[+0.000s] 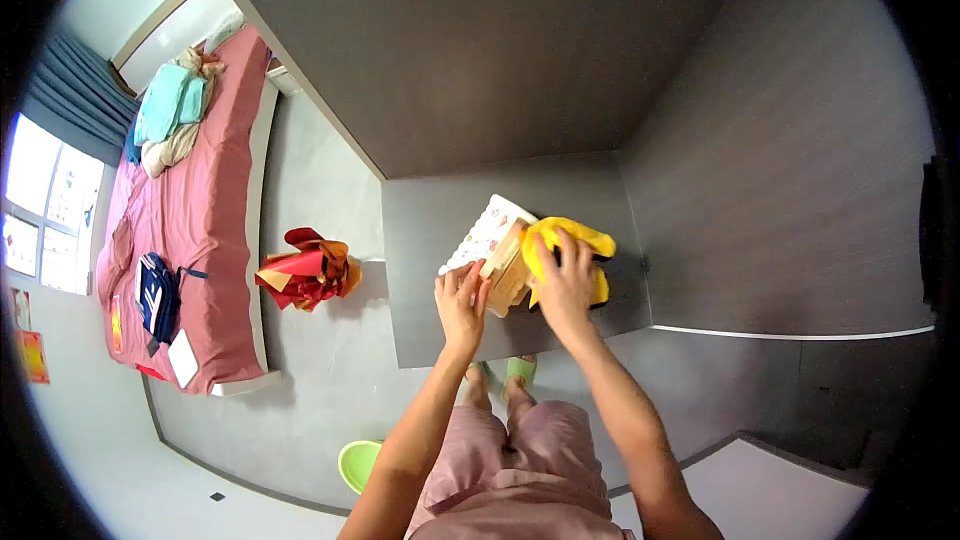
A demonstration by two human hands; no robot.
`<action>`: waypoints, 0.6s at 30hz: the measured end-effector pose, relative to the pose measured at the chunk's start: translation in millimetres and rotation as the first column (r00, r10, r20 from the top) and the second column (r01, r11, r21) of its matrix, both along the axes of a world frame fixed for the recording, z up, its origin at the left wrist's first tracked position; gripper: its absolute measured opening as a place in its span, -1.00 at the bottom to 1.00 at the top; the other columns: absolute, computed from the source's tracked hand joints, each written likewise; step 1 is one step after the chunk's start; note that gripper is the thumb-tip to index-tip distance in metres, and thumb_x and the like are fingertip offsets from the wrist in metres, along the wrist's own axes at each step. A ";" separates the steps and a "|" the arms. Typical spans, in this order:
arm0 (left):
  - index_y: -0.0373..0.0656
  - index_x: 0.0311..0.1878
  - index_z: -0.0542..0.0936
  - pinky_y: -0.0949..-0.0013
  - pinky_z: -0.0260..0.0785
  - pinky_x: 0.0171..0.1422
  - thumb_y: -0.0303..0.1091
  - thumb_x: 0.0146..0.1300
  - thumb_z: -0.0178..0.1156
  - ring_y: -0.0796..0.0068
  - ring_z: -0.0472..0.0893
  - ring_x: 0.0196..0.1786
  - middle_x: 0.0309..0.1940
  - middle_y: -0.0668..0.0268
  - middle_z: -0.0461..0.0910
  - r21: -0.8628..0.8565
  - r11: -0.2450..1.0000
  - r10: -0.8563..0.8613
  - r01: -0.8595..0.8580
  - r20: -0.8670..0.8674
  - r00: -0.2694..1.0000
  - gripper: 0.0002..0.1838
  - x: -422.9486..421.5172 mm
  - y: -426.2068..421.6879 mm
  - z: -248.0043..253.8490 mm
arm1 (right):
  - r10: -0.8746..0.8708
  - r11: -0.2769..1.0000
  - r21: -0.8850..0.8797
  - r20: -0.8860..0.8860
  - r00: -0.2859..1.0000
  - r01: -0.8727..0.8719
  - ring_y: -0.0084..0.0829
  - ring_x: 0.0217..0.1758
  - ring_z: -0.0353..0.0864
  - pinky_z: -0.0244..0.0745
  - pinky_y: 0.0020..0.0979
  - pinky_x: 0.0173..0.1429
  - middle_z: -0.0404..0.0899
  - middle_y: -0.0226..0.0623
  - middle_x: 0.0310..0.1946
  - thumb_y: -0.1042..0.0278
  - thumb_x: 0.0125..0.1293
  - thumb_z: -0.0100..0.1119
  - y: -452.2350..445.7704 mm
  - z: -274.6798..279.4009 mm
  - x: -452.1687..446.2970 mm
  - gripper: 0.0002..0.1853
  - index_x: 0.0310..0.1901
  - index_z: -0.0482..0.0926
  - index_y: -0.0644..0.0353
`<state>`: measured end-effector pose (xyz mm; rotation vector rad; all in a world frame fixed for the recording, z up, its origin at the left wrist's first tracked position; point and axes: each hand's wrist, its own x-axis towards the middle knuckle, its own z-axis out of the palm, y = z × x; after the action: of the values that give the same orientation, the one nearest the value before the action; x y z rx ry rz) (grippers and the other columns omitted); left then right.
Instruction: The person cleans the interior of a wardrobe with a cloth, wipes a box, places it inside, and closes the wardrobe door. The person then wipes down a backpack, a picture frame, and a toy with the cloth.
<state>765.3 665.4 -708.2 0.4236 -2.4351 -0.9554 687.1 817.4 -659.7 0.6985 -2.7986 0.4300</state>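
A white box with a scalloped edge and small reddish prints (492, 228) stands tilted on the grey shelf (420, 230), its tan side (508, 275) facing me. My left hand (462, 306) has its fingers and thumb closed on the box's near left edge. To the right, my right hand (566, 285) grips a bunched yellow cloth (590, 238) against the box's right end. Dark patches show beside the cloth, too small to make out. What is inside the box is hidden.
Tall dark panels (780, 160) rise behind and to the right of the shelf. Red and gold wrapping (308, 270) sits on the floor at left, near a bed with a pink sheet (225, 200) and folded clothes (172, 105). A green basin (358, 464) is near my legs.
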 end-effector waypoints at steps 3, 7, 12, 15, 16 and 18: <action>0.00 0.13 0.64 0.19 0.29 0.11 -0.36 0.19 0.32 0.23 0.45 -0.02 -0.04 0.29 0.57 -0.046 0.999 0.009 -0.009 0.003 1.000 -0.61 -0.4 0.1 2.1 | 0.004 0.995 0.104 -0.122 0.993 0.009 0.04 0.26 0.31 0.42 -0.03 -0.01 0.27 -0.15 0.34 0.31 0.18 0.19 -24.7 -36.3 24.2 -0.39 0.33 0.39 -0.03; -0.10 0.09 0.63 0.17 0.29 0.10 -0.43 0.19 0.30 0.18 0.44 -0.09 -0.07 0.26 0.57 -0.078 0.997 0.007 -0.009 -0.023 1.000 -0.64 -0.8 1.9 5.4 | 0.011 0.992 -0.123 0.131 0.991 0.005 0.05 0.30 0.24 0.34 0.03 0.20 0.29 -0.16 0.28 0.41 0.00 0.34 -22.5 -48.9 74.0 -0.25 0.33 0.41 -0.09; -0.10 0.09 0.62 0.16 0.30 0.09 -0.43 0.18 0.31 0.18 0.44 -0.07 -0.06 0.26 0.56 -0.100 0.995 -0.016 0.013 -0.029 0.999 -0.63 -0.4 -0.7 1.8 | 0.192 0.955 -0.268 0.245 0.950 -0.124 -0.03 0.21 0.31 0.35 -0.03 0.25 0.36 -0.22 0.19 0.46 -0.05 0.39 30.3 -44.5 75.7 -0.31 0.24 0.53 -0.09; -0.11 0.08 0.63 0.16 0.30 0.09 -0.41 0.18 0.32 0.18 0.44 -0.07 -0.06 0.26 0.56 -0.110 0.994 0.009 -0.009 0.001 1.000 -0.64 -1.1 -0.4 1.0 | 0.006 0.963 -0.270 0.087 0.996 0.018 -0.02 0.27 0.28 0.34 -0.02 0.26 0.32 -0.21 0.24 0.50 -0.04 0.37 23.2 8.2 38.2 -0.33 0.21 0.55 -0.05; -0.11 0.08 0.63 0.16 0.30 0.09 -0.41 0.18 0.32 0.18 0.44 -0.07 -0.06 0.26 0.56 -0.111 0.994 0.011 -0.011 0.005 1.000 -0.64 -1.5 1.3 2.9 | -0.055 0.964 -0.259 0.020 0.998 0.058 -0.02 0.28 0.27 0.34 -0.02 0.26 0.32 -0.22 0.25 0.50 -0.03 0.37 15.2 24.4 19.9 -0.35 0.20 0.56 -0.05; -0.09 0.08 0.63 0.15 0.28 0.11 -0.40 0.17 0.33 0.18 0.45 -0.06 -0.06 0.27 0.56 -0.105 0.994 0.017 -0.017 -0.007 1.000 -0.64 -1.1 2.6 7.2 | 0.010 0.986 -0.165 0.043 0.999 -0.003 -0.01 0.30 0.25 0.34 0.02 0.24 0.31 -0.23 0.26 0.47 0.01 0.35 1.5 27.7 -11.8 -0.38 0.20 0.55 -0.04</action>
<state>764.3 668.1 -701.0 0.4032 -2.4591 -0.8157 675.3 818.9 -632.0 0.6693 -2.7606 0.6769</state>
